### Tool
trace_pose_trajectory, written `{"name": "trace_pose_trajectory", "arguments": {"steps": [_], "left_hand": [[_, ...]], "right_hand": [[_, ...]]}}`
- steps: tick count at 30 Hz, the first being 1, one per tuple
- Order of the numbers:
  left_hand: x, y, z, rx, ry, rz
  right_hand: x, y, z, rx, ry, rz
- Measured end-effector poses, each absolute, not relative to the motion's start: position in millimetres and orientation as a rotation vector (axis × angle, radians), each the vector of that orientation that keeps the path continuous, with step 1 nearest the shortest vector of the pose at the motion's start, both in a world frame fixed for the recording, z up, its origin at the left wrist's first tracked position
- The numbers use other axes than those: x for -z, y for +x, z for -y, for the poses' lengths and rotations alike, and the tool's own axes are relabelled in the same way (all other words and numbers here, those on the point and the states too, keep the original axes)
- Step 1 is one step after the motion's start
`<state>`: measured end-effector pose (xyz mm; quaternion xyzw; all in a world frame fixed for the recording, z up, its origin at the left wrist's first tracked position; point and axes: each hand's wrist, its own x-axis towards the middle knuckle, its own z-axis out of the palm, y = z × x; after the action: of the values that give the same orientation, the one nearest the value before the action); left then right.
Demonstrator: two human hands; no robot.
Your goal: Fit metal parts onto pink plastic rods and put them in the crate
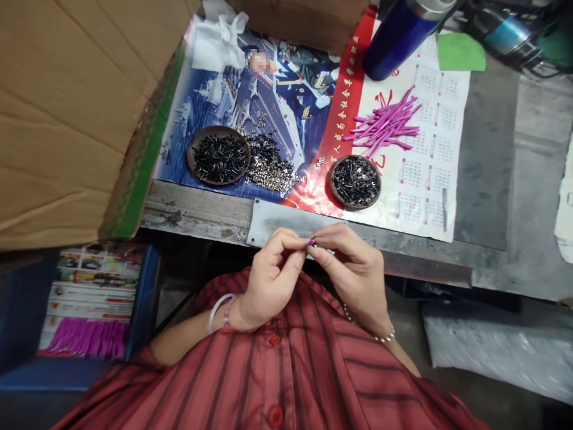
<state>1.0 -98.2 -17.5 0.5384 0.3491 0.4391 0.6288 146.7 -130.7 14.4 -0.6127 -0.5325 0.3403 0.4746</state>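
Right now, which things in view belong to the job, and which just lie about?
Likely the job:
pink piece between left hand and right hand
pink strips
black pins
metal bits

Likely lying about:
bottle
green scrap
tissue

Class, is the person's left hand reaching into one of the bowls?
No, the left hand meets the right hand at a small pink piece pinched between the fingertips.

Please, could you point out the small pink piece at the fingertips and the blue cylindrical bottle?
Small pink piece point(312, 242): head view, on its visible part.
Blue cylindrical bottle point(396, 42): head view, middle of its blue side.
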Motion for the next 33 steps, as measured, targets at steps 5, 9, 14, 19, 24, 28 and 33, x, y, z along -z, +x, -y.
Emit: {"name": "trace_pose_trajectory", "arguments": {"steps": [5,9,14,19,24,28,33], "left_hand": [[18.3,1.3,95.1,-0.925,1.192,-0.76],[23.8,3.7,97.0,-0.956,1.177,-0.809],[25.9,7.5,99.2,-1.087,1.256,-0.86],[23.0,8.1,100.7,-1.167,1.26,-0.874],[22.3,5.0,106.1,-1.149,1.207,-0.851],[22.6,3.2,109.8,-1.102,1.175,-0.856],[24.7,4.7,111.6,-1.044,1.149,-0.896]], "right_hand": [[-4.3,152.7,126.8,-1.086,-1.424,1.095],[2.4,138.9,126.6,-1.007,-1.463,0.915],[2.9,121.5,126.9,-0.76,-1.52,0.901],[2.8,116.8,127.0,-0.673,-1.484,0.992],[7.7,122.8,127.3,-0.727,-1.406,1.032],[10.2,127.8,127.3,-0.953,-1.287,0.895],[8.7,125.4,131.5,-0.894,-1.4,0.915]]}}
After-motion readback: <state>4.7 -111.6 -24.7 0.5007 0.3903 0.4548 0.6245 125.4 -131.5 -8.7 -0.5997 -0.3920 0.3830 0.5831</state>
